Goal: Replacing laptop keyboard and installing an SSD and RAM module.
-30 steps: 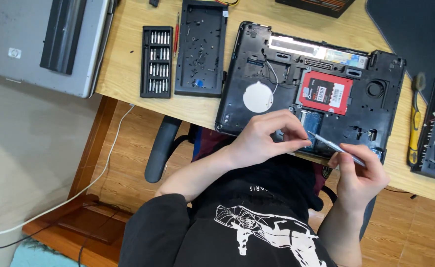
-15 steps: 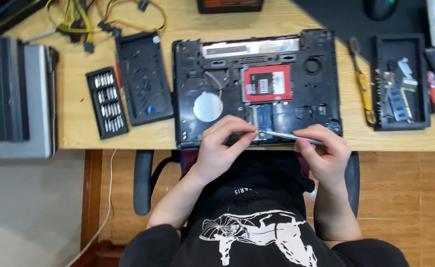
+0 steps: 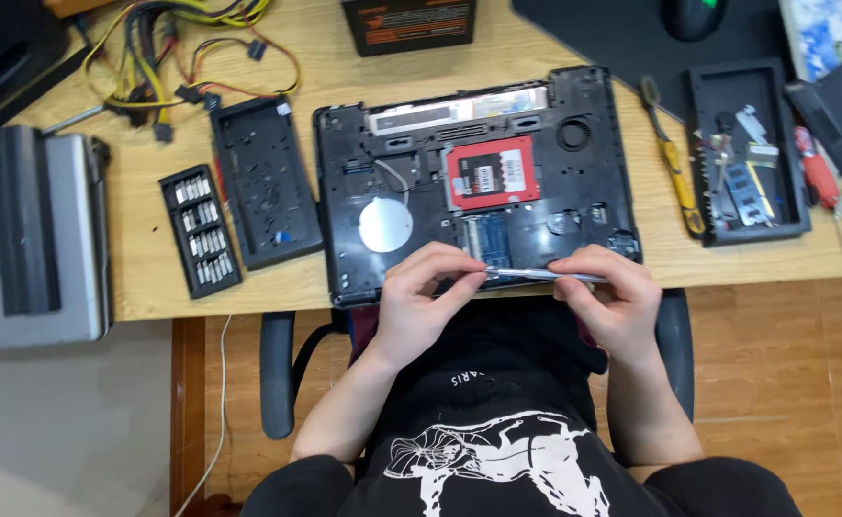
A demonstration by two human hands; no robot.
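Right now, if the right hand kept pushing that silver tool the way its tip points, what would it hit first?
The right hand holds the silver tool pointing left, and its tip already meets the left hand's fingertips. So the left hand comes first, though depth is hard to judge.
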